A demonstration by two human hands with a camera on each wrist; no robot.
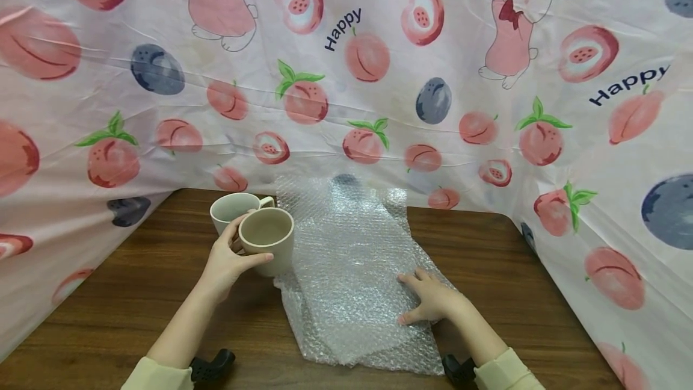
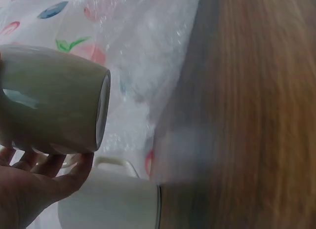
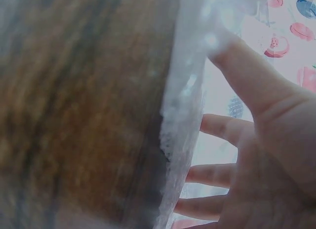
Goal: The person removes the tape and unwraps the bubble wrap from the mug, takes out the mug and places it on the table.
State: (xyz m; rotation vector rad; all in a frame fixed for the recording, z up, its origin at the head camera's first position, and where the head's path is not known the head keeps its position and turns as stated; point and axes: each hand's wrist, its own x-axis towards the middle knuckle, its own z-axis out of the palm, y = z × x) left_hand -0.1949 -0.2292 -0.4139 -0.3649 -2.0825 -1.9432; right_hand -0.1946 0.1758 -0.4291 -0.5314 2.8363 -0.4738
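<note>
My left hand (image 1: 224, 266) grips a beige mug (image 1: 269, 239), its thumb across the near side and the fingers around the handle side. In the left wrist view this mug (image 2: 54, 98) is lifted off the table. Behind it stands a second, pale mug (image 1: 233, 206), upright with its handle to the right; its lower part is hidden. Sheets of bubble wrap (image 1: 357, 263) lie in the middle of the table. Spread fingers of my right hand (image 1: 433, 300) rest on the right edge of the wrap, as the right wrist view also shows.
A brown wooden table (image 1: 476, 257) carries everything. The far end of the bubble wrap reaches the fruit-printed curtain (image 1: 379, 107), which hangs behind the table and along both sides. Black wrist straps (image 1: 213, 366) are on both arms.
</note>
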